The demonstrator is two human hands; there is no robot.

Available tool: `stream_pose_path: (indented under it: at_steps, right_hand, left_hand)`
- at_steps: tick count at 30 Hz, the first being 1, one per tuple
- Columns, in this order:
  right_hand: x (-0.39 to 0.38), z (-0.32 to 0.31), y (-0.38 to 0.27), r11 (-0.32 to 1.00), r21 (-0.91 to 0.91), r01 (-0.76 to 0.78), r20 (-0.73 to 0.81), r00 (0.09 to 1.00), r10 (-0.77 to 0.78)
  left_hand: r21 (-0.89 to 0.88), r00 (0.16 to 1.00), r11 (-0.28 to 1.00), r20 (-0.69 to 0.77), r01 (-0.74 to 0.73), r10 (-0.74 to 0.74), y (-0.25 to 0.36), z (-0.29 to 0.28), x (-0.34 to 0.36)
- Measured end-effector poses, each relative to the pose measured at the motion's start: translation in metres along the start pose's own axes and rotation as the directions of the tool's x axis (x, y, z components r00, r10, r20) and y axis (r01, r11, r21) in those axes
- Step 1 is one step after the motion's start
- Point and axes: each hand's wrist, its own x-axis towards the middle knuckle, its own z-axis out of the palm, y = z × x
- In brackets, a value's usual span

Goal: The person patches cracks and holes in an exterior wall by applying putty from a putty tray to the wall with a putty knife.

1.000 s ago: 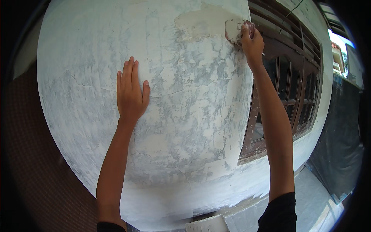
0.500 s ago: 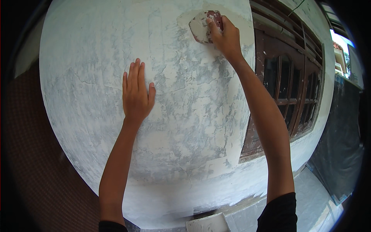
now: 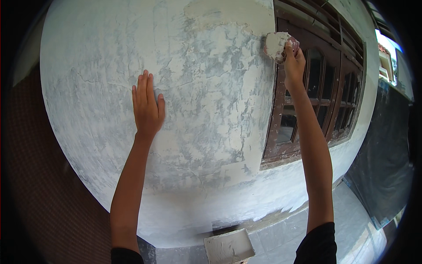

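Observation:
My left hand point(image 3: 147, 108) lies flat against the patchy white and grey wall point(image 3: 198, 123), its fingers stretched upward and the thumb apart. Up at the right, my right hand point(image 3: 295, 66) grips a putty scraper point(image 3: 275, 45) by its reddish-brown part. Thick off-white putty coats the scraper's face. It is held at the wall's right edge, in front of the brown window frame. A smoother band of putty point(image 3: 224, 15) covers the wall's upper part, ending in a ragged lower edge.
The brown wooden window point(image 3: 314, 88) with glass panes fills the right side of the wall. Below stands a shallow rectangular tray point(image 3: 206, 250) holding putty, near the grey tiled floor point(image 3: 279, 235). A dark sheet point(image 3: 382, 154) hangs at the far right.
My right hand has carried the scraper right and down, off the putty patch to the window's edge. More putty shows on the scraper. The view has shifted, showing more of the tray.

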Motion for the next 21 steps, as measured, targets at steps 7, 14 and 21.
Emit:
stream_pose_path:
  at_steps: [7, 14, 21]
  right_hand:
    - [-0.102, -0.041, 0.023, 0.948, 0.101, -0.301, 0.238, 0.933, 0.271]
    - [-0.259, -0.107, 0.071, 0.844, -0.171, -0.509, 0.291, 0.792, 0.537]
    - [-0.426, -0.203, 0.106, 0.654, -0.513, -0.555, 0.298, 0.600, 0.743]
  left_hand:
    - [-0.160, 0.991, 0.981, 0.093, 0.112, -0.098, 0.039, -0.022, -0.074]
    - [-0.250, 0.987, 0.960, 0.125, 0.130, -0.101, 0.064, -0.039, -0.179]
    - [-0.308, 0.900, 0.890, 0.383, 0.337, -0.208, 0.093, -0.076, -0.329]
